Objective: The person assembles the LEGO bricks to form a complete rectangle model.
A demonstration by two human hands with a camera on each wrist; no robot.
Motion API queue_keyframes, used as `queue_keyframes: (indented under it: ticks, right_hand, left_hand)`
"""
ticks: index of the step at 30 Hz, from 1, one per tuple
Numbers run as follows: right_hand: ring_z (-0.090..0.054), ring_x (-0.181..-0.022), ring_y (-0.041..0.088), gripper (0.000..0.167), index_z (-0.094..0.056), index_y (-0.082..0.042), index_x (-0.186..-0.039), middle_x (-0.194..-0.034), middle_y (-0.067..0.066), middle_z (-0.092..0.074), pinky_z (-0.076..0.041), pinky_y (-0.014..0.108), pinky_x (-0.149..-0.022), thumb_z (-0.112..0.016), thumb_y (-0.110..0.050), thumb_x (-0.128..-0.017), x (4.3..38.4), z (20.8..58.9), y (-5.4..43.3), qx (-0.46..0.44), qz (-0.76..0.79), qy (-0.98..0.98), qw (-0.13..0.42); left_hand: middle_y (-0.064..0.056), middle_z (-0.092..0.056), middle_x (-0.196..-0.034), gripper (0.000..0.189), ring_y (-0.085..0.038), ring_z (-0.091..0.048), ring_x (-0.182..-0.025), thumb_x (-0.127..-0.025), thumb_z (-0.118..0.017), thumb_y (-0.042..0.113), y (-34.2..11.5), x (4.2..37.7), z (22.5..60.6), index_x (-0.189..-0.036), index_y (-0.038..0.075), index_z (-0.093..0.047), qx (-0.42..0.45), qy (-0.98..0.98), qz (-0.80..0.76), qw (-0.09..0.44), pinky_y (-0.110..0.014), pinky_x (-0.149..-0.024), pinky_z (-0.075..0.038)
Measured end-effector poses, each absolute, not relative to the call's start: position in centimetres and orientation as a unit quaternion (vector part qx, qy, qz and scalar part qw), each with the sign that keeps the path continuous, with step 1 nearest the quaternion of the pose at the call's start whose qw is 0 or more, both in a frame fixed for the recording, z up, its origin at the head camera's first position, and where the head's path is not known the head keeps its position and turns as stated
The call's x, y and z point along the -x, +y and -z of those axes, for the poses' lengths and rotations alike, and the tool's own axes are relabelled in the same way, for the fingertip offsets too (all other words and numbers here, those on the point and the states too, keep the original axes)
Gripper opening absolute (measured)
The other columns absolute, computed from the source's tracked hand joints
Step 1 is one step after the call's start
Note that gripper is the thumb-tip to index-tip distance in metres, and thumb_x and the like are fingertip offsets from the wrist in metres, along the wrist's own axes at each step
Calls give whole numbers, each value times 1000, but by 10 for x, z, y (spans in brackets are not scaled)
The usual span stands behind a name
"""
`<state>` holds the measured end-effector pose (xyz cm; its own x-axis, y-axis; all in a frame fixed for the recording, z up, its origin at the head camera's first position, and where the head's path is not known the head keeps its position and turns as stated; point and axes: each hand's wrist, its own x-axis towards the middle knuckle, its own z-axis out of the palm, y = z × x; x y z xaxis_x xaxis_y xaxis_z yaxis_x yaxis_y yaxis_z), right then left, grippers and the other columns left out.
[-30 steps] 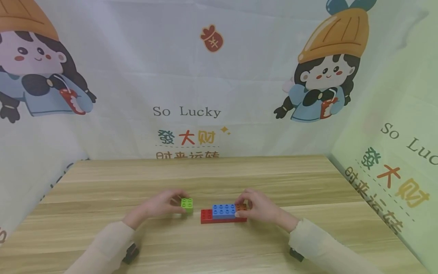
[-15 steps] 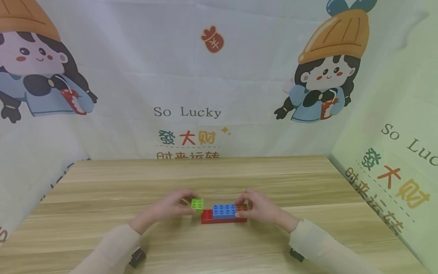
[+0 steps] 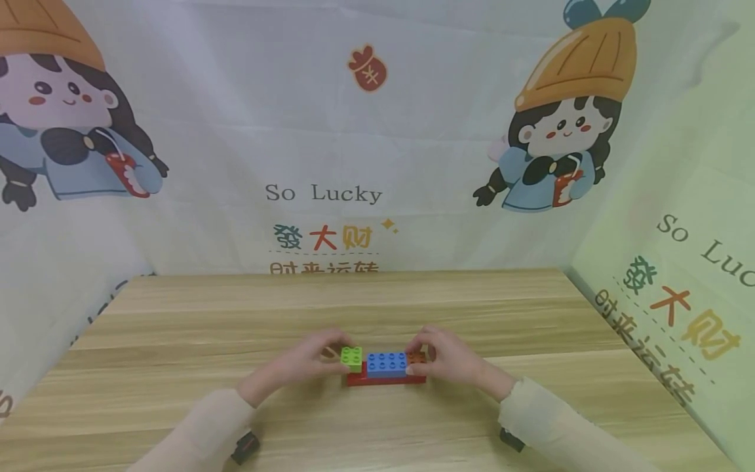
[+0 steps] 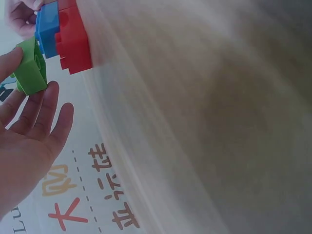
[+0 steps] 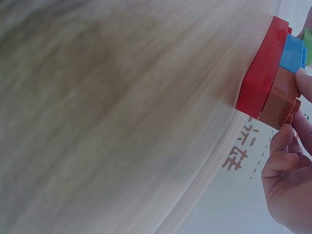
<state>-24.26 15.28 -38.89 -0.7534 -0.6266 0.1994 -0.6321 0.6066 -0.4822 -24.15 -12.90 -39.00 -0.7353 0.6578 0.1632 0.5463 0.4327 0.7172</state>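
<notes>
My left hand (image 3: 312, 359) pinches a small green toy building brick (image 3: 351, 359) between thumb and fingers. The brick hangs just over the left end of a long red brick base (image 3: 386, 381); a gap shows between it and the red studs (image 4: 62, 59) in the left wrist view. On the base sit a blue brick (image 3: 386, 364) in the middle and a brown brick (image 5: 280, 100) at the right end. Thumb and fingers of my right hand (image 3: 453, 359) grip the brown brick, partly covering it in the head view.
The bricks stand on a wood-grain table (image 3: 377, 432). Behind it and along the sides hangs a pale printed cloth (image 3: 436, 164). A small dark device (image 3: 245, 448) sits under the left wrist, another dark device (image 3: 511, 440) under the right.
My left hand has lifted the green brick off the table and carried it rightward, then lowered it over the red base's left end. My right hand has stayed in place on the brown brick.
</notes>
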Motion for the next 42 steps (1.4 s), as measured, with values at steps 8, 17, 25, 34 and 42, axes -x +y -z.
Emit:
queue_keyframes:
  ticks: [8,17,25,34,42]
  right_hand:
    - [-43,-63,8,26,-62,-13,-96,-86,-9,-50,-39,23,-54,-69,-29,-76,242,388,152,-347,-272,-897,1]
    - [-43,-63,7,26,-63,-13,-95,-86,-9,-50,-40,23,-54,-69,-30,-76,242,389,152,-348,-274,-896,1]
    - [-43,-62,7,26,-62,-13,-96,-86,-9,-50,-39,23,-54,-69,-29,-76,243,389,152,-348,-277,-896,0]
    - [-43,-62,7,27,-63,-13,-95,-86,-9,-50,-39,23,-54,-69,-30,-76,243,391,152,-352,-274,-895,4]
    - [-43,-62,8,27,-62,-13,-96,-85,-9,-50,-39,23,-54,-68,-31,-76,243,391,152,-347,-279,-895,1]
  left_hand:
    - [0,-55,-101,35,-18,-52,-95,-78,-66,20,-125,242,394,-108,5,-54,-357,848,-385,74,-30,-80,-44]
    - [0,-55,-99,33,-17,-52,-93,-78,-66,16,-120,241,395,-106,5,-54,-350,848,-388,89,-30,-80,-44]
    - [-1,-54,-99,33,-18,-52,-92,-76,-67,12,-118,243,396,-105,4,-53,-349,845,-392,101,-29,-78,-45]
    - [2,-56,-95,28,-14,-54,-87,-80,-64,26,-116,242,395,-101,8,-57,-340,860,-372,80,-27,-76,-45]
    - [6,-54,-86,28,-12,-52,-81,-77,-66,29,-114,244,393,-97,9,-60,-336,877,-341,51,-29,-71,-44]
